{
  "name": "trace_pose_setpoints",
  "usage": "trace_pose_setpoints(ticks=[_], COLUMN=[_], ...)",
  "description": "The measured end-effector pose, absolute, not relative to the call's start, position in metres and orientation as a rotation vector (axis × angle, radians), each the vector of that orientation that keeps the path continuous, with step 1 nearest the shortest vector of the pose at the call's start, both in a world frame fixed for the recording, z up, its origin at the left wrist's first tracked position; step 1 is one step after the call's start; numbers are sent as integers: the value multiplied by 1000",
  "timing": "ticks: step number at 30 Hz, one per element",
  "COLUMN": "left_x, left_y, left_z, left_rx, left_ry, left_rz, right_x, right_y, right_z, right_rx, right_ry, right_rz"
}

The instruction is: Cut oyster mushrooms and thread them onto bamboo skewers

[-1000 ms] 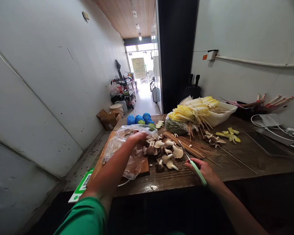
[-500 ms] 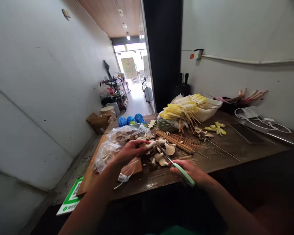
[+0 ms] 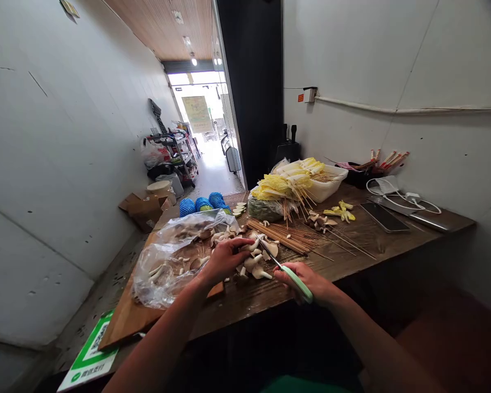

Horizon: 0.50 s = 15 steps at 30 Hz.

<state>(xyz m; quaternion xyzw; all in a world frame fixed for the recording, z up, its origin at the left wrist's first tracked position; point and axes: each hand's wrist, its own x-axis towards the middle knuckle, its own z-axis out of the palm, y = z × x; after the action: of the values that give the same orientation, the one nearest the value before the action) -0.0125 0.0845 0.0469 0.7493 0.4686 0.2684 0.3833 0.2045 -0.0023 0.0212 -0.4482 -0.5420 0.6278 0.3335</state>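
Observation:
My left hand (image 3: 226, 260) pinches a pale oyster mushroom (image 3: 252, 245) by its side, low over the table. In my right hand (image 3: 311, 284) are scissors (image 3: 296, 281) with light green handles. Their blades point away to the left and lie at the held mushroom; whether they are parted is hard to see. Loose mushrooms (image 3: 258, 268) lie on the wood just under and in front of both hands. To the left, a clear plastic bag (image 3: 163, 278) with more mushrooms rests on a wooden board (image 3: 120, 323).
Bundled wooden skewers (image 3: 280, 236) lie beyond the scissors. Behind them, skewered yellow cabbage leaves (image 3: 276, 186) pile over a white tub (image 3: 329, 188). A phone (image 3: 384, 217) and white cable (image 3: 423, 204) are at right. Blue-netted produce (image 3: 202, 204) stands at the far edge.
The view has swung right, so everything sits further left. My left hand still holds a mushroom, and the scissors stay in my right hand with their blades beside it.

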Motion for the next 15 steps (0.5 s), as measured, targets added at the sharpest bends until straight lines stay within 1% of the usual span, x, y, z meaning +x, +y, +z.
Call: trace_pose_setpoints(ticks=[5,8,11,13,15], left_x=[-4,3,1,-10,-26], left_y=[85,87,92,98,105], left_z=[51,51,49,52,58], left_rx=[2045,2308,2542,2547,2447], left_ry=[1219,1226,1165,1140,1198], left_rz=[602,641,562,511,534], right_x=[205,207,211,213,214], right_y=[0,3,6,6,6], right_z=[13,4,-4,-9,-13], right_rx=[-1232,-1295,-1303,-1281,-1276], right_ry=[-1341,-1212,-1141,-1147,-1133], right_rz=[1612,1599,1617,1639,1657])
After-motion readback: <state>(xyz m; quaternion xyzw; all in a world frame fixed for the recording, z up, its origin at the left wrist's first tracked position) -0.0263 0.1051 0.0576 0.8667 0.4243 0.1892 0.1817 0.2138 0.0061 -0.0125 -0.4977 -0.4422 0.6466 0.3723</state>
